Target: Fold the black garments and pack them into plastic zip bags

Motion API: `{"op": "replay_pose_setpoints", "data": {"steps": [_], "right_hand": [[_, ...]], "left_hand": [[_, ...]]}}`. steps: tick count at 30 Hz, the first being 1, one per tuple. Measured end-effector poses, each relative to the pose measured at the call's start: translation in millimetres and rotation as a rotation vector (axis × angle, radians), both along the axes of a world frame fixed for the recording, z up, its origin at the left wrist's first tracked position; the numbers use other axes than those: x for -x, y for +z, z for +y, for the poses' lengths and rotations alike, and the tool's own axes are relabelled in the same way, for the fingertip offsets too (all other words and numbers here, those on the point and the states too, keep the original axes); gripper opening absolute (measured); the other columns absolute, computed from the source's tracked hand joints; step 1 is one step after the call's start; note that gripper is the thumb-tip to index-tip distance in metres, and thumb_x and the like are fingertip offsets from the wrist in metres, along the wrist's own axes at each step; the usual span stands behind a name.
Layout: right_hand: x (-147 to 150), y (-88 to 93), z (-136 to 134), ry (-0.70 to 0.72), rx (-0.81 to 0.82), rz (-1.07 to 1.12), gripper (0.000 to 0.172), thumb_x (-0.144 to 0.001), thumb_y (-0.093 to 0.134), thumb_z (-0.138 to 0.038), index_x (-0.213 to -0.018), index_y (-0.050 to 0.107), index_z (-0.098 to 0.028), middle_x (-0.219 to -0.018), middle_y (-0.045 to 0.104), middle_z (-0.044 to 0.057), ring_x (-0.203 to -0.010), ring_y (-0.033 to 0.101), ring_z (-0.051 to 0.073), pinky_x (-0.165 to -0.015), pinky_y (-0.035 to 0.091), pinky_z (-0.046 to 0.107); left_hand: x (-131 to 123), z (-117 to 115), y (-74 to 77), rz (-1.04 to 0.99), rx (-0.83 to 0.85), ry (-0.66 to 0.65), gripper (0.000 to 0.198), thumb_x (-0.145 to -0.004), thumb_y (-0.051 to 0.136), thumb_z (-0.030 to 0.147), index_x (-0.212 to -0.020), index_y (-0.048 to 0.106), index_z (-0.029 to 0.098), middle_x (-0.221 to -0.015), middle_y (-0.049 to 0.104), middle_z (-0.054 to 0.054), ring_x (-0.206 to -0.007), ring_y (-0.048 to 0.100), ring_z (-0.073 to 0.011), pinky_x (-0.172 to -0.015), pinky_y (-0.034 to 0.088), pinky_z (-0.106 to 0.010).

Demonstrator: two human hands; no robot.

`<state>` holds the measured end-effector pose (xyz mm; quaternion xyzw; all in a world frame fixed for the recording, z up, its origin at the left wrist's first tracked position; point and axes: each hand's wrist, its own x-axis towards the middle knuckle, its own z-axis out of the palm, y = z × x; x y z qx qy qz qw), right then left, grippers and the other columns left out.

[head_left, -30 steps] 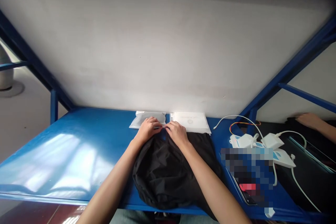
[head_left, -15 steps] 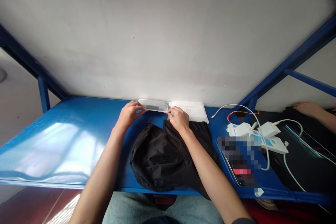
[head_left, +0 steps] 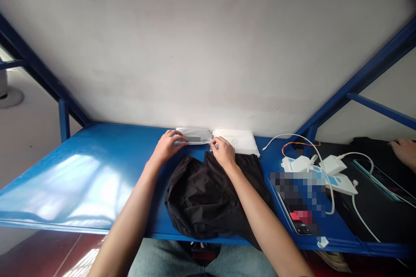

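Between my hands, near the wall, lies a white plastic bag (head_left: 195, 132) with a grey printed patch on it. My left hand (head_left: 169, 143) pinches the bag's left end between thumb and fingers. At its right corner, the fingers of my right hand (head_left: 223, 149) are closed on the edge. A second flat white packet (head_left: 240, 140) lies just right of the bag, partly behind my right hand. Closer to me, a black cloth garment (head_left: 201, 199) is spread in loose folds on the blue table (head_left: 130, 138), with my right forearm across it.
A phone (head_left: 294, 214), partly pixelated, lies right of the garment. Beyond it are a white power strip (head_left: 341, 184) with chargers and a looping white cable (head_left: 329, 177). Another person's hand (head_left: 404, 149) rests on black cloth at far right. Blue metal struts (head_left: 325, 104) flank the table.
The view has shifted slightly. The bag now lies flatter against the table, with both my hands still on its ends. At far right the other person's hand has moved right.
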<state>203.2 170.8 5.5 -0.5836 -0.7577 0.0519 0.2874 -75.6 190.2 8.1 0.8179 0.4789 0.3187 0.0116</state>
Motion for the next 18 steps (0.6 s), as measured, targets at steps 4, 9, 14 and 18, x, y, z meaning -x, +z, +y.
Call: {"op": "replay_pose_setpoints", "data": {"steps": [4, 9, 14, 18], "right_hand": [[1.7, 7.9, -4.9, 0.052, -0.052, -0.018, 0.036, -0.095, 0.048, -0.012, -0.122, 0.069, -0.023, -0.118, 0.067, 0.009, -0.108, 0.063, 0.024, -0.089, 0.051, 0.033], [18.1, 16.2, -18.2, 0.277, -0.103, -0.07, 0.048, -0.098, 0.043, -0.01, -0.138, 0.063, -0.026, -0.134, 0.064, 0.008, -0.125, 0.059, 0.023, -0.111, 0.047, 0.035], [48.5, 5.8, -19.5, 0.397, -0.07, -0.15, 0.047, -0.101, 0.04, -0.011, -0.143, 0.058, -0.023, -0.143, 0.062, 0.007, -0.133, 0.057, 0.02, -0.113, 0.047, 0.033], [73.4, -0.9, 2.5, 0.266, -0.023, -0.189, 0.044, -0.099, 0.042, -0.008, -0.139, 0.06, -0.013, -0.132, 0.066, 0.019, -0.121, 0.064, 0.03, -0.105, 0.053, 0.044]], "left_hand": [[-16.1, -1.8, -4.2, -0.046, -0.04, 0.005, 0.027, -0.102, 0.056, 0.042, -0.1, 0.078, 0.026, -0.106, 0.073, -0.006, -0.1, 0.063, -0.0228, -0.094, 0.051, -0.036], [-30.8, -8.5, -1.5, -0.101, -0.125, 0.04, 0.026, -0.103, 0.055, 0.041, -0.1, 0.076, 0.025, -0.106, 0.073, -0.006, -0.102, 0.062, -0.0224, -0.095, 0.049, -0.037], [-37.6, -11.3, 0.6, -0.111, -0.198, 0.091, 0.021, -0.101, 0.059, 0.038, -0.094, 0.074, 0.025, -0.111, 0.074, -0.006, -0.115, 0.058, -0.0254, -0.103, 0.044, -0.041], [-39.2, -11.8, 0.9, -0.126, -0.208, 0.091, 0.019, -0.1, 0.061, 0.038, -0.094, 0.073, 0.025, -0.113, 0.075, -0.005, -0.117, 0.057, -0.0263, -0.106, 0.042, -0.043]]}}
